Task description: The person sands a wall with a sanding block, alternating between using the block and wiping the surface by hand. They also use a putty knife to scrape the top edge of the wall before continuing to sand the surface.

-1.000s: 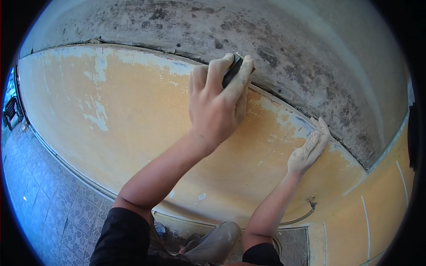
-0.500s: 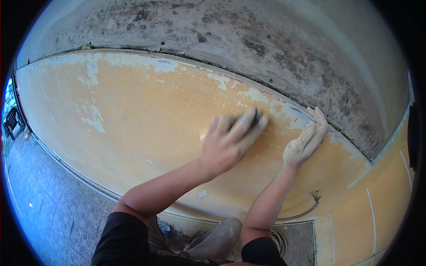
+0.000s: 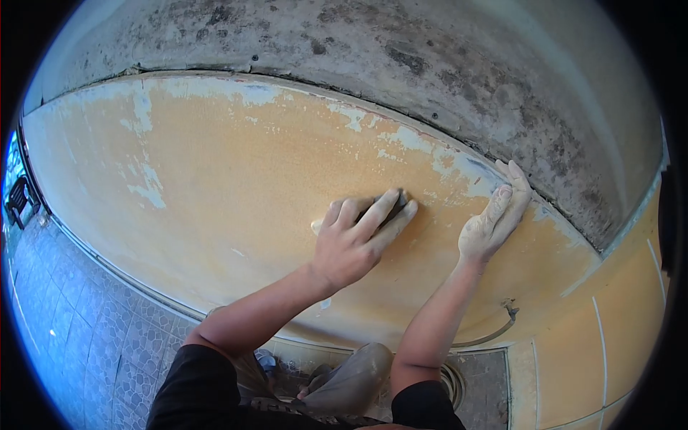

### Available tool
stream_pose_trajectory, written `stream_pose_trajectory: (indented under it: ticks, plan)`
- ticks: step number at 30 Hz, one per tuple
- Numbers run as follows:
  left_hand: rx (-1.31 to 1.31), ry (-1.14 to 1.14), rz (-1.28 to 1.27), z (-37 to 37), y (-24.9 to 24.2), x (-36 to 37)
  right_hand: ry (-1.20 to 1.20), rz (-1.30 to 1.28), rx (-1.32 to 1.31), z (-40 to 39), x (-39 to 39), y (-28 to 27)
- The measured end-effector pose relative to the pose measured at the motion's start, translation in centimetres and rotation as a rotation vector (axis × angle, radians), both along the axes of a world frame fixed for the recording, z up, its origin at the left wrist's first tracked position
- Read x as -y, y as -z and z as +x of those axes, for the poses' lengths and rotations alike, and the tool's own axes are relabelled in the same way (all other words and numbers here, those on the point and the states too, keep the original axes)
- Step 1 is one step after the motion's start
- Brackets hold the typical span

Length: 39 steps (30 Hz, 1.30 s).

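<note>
My left hand (image 3: 351,244) presses a piece of dark sandpaper (image 3: 395,206) against the yellow wall (image 3: 236,165), fingers curled over it. Most of the sandpaper is hidden under the fingers. Farther right, my right hand (image 3: 493,218) leans on the wall near its top edge, its dusty fingers stretched out and holding nothing. Pale patches of worn paint (image 3: 410,137) show on the wall above my left hand.
Above the wall edge is a stained grey surface (image 3: 430,64). A tap with a hose (image 3: 509,315) sticks out low on the right. A dark chair (image 3: 20,201) stands far left on the tiled floor (image 3: 107,337). My knee (image 3: 362,369) is below.
My left hand has slid slightly left and down across the wall with the sandpaper, and it is less blurred. My right hand stays in about the same place.
</note>
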<state>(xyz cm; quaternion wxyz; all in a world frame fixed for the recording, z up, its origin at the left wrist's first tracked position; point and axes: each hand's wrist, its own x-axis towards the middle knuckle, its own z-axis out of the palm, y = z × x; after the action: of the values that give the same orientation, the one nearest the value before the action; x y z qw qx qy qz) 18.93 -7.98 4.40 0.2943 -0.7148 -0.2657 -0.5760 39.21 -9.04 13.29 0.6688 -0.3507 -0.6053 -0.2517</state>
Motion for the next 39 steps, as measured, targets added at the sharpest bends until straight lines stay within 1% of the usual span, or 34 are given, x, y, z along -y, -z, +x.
stream_pose_trajectory:
  ticks: [1,2,3,4,6,7,8,10,11,13,14,15,16,17,18,19,20,22,23,24,25,27,28,30,31,32,34,36,37,39]
  plan:
    - [0.02,-0.01,-0.021,0.1,-0.9,0.3,0.006,-0.003,0.0,0.1,0.2,0.0]
    - [0.022,-0.005,-0.025,-0.2,-2.9,0.1,0.011,-0.019,-0.003,0.1,0.3,0.1]
    - [0.116,-0.032,0.009,-0.6,-5.7,-0.4,0.015,-0.034,-0.004,0.1,0.4,0.0]
    - [0.212,-0.062,0.045,-0.7,-7.4,-0.9,0.018,-0.035,-0.001,0.0,0.3,-0.1]
    - [0.248,-0.077,0.048,-0.2,-8.0,-0.9,-0.067,-0.029,-0.037,-0.1,0.3,0.0]
    - [0.283,-0.095,0.049,0.0,-8.0,-0.8,-0.064,-0.034,-0.033,0.0,0.4,0.1]
    - [0.285,-0.092,0.051,0.3,-6.1,-0.6,-0.056,-0.024,-0.019,0.1,0.3,0.1]
    - [0.106,-0.051,-0.038,0.8,0.2,0.1,-0.053,-0.009,-0.004,0.1,0.3,0.0]
    - [0.103,-0.053,-0.035,0.4,1.4,0.3,-0.067,-0.018,-0.004,0.1,0.4,0.1]
    - [0.073,-0.05,-0.038,-0.4,2.1,0.0,-0.079,-0.007,-0.015,0.1,0.1,-0.1]
    - [0.077,-0.049,-0.042,-0.6,0.8,-0.1,-0.039,-0.003,0.007,0.3,0.2,0.0]
    - [0.137,-0.066,-0.014,-1.2,-2.1,-0.4,0.0,-0.002,0.032,0.3,0.2,0.0]
    - [0.194,-0.086,0.017,-1.7,-4.7,-0.8,-0.004,-0.005,0.035,0.2,0.3,0.0]
    - [0.196,-0.091,0.017,-1.9,-6.8,-1.2,-0.026,-0.008,0.016,0.1,0.3,0.0]
    - [0.299,-0.098,0.07,-2.1,-8.8,-1.6,-0.047,-0.009,-0.006,0.0,0.3,0.0]
    - [0.403,-0.101,0.121,-2.1,-9.7,-1.8,-0.048,-0.009,-0.005,-0.1,0.3,0.0]
    - [0.404,-0.101,0.118,-1.7,-8.0,-1.7,-0.028,-0.008,-0.005,-0.1,0.4,0.0]
    - [0.132,-0.091,0.054,0.1,-0.9,-1.2,-0.015,0.001,-0.003,-0.1,0.2,-0.2]
    - [0.081,-0.061,0.039,0.2,3.2,-0.8,-0.016,0.004,-0.01,-0.2,0.1,-0.1]
    - [0.026,-0.03,0.023,-0.2,5.8,-0.6,-0.016,0.006,-0.022,-0.2,0.1,0.1]
    - [0.016,-0.032,0.034,-0.7,5.3,-0.8,-0.018,0.017,-0.032,-0.2,-0.2,0.0]
    - [-0.016,-0.039,-0.035,-1.5,3.2,0.3,-0.028,0.027,0.018,0.3,-0.2,0.1]
    - [0.061,-0.048,-0.02,-1.5,1.2,0.3,-0.019,0.014,0.02,0.4,0.2,0.3]
    - [0.205,-0.06,0.039,-2.1,-5.4,-0.7,-0.03,0.007,0.012,0.2,0.1,0.1]
    - [0.295,-0.044,0.123,-2.4,-8.1,-1.4,-0.032,0.007,0.009,0.0,0.0,0.1]
    - [0.294,-0.044,0.122,-1.9,-7.9,-1.3,-0.029,0.007,-0.006,-0.1,-0.1,0.1]
    - [0.281,-0.085,0.071,-0.7,-6.0,-1.1,-0.019,0.007,-0.022,-0.2,0.1,0.1]
    - [0.077,-0.069,0.024,0.3,1.1,-0.5,-0.015,-0.005,-0.03,-0.4,0.2,0.0]
    - [0.044,-0.049,0.053,0.1,4.1,-0.7,-0.017,-0.002,-0.03,-0.2,0.2,0.1]
    - [0.028,-0.047,0.025,-0.6,2.7,-0.6,-0.018,0.01,0.006,0.1,-0.1,0.1]
